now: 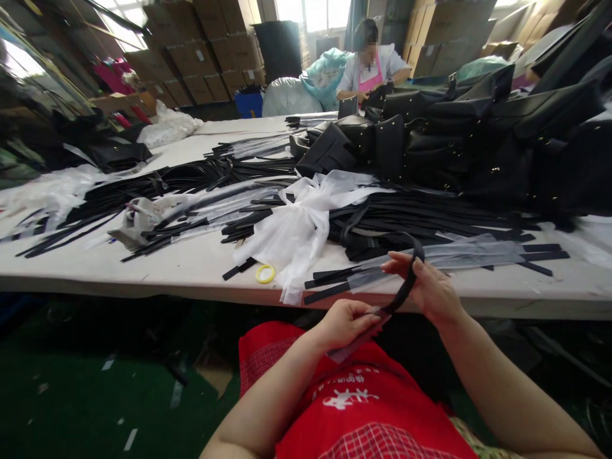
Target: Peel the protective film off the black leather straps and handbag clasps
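A black strap (405, 288) bends in an arc between my two hands, just in front of the table's near edge. My left hand (351, 322) pinches its lower end, where a clear plastic sleeve (351, 347) hangs down over my red apron. Higher up and to the right, my right hand (433, 290) grips the strap between thumb and fingers, with some fingers stretched out to the left. Just beyond my hands lie more black straps in clear plastic sleeves (478, 252). A long bundle of black straps (430, 213) spreads behind them.
Black bags (454, 134) are heaped at the table's right. White wrapping (306, 217) lies over the straps, near a yellow tape ring (265, 274). More strap bundles (167, 182) stretch left along the white table (167, 271). A co-worker (370, 67) sits across, before stacked cartons.
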The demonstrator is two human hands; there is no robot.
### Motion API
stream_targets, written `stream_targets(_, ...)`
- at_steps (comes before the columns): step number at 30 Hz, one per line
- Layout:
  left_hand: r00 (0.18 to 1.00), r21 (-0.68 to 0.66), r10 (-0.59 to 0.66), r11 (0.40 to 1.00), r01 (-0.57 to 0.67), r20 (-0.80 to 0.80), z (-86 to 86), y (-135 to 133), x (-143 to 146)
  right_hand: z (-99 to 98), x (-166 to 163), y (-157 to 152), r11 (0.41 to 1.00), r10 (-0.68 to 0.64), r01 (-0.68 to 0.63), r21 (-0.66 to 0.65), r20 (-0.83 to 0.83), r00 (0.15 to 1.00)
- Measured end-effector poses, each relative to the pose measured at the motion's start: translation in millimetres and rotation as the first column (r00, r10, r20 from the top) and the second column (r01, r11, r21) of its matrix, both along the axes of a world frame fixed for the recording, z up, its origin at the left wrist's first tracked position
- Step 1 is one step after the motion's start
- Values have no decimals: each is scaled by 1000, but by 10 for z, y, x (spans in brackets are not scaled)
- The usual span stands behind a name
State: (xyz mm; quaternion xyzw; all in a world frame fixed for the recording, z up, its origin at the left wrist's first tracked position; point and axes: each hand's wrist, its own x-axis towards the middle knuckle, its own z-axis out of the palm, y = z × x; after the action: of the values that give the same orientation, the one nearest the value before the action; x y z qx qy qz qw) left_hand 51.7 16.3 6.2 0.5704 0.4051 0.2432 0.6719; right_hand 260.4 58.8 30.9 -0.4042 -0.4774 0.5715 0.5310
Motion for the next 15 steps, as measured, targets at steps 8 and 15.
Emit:
stream_targets(8,992,-8,102,995,-102,72,63,34,60,-101,-221,-245,986,165,-163,-42,54,985)
stream_targets(15,999,-71,35,997,-38,-35,62,-35,34,230,-53,-110,993,-104,109,35,-113,988)
